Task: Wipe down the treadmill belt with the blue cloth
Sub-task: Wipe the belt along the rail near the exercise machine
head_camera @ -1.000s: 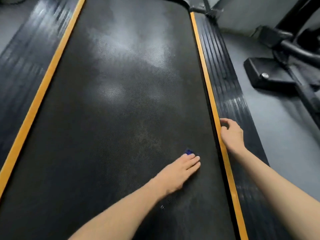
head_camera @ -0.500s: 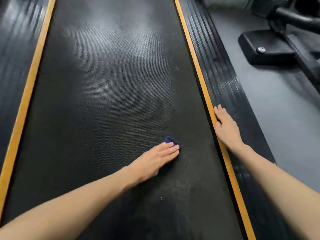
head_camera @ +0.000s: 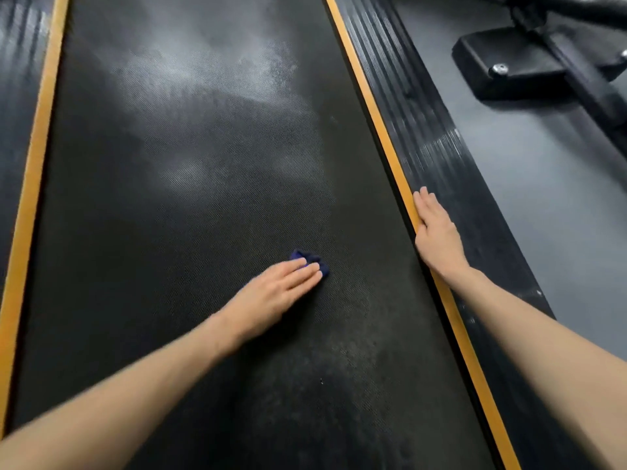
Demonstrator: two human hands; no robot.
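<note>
Blue cloth (head_camera: 310, 260) farther left, beneath left hand (head_camera: 271, 295).

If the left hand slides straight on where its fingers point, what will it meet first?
The left hand presses the cloth; ahead lies bare belt, then probably the orange strip, close to the right hand.

R side of my view: grey floor (head_camera: 543, 205), smooth & matte, softly lit. Top R corner, a black machine base (head_camera: 488, 49) sits flat on it, rounded corners. Silver bolt (head_camera: 499, 68) on the base's near side; 2nd bolt (head_camera: 623, 56) at the frame's R edge, partly cut off. Black bar (head_camera: 580, 76) runs diag. across the base toward lower R. Thick black tube (head_camera: 576, 8) above, at frame top. Dark shadow along base's near edge.
</note>
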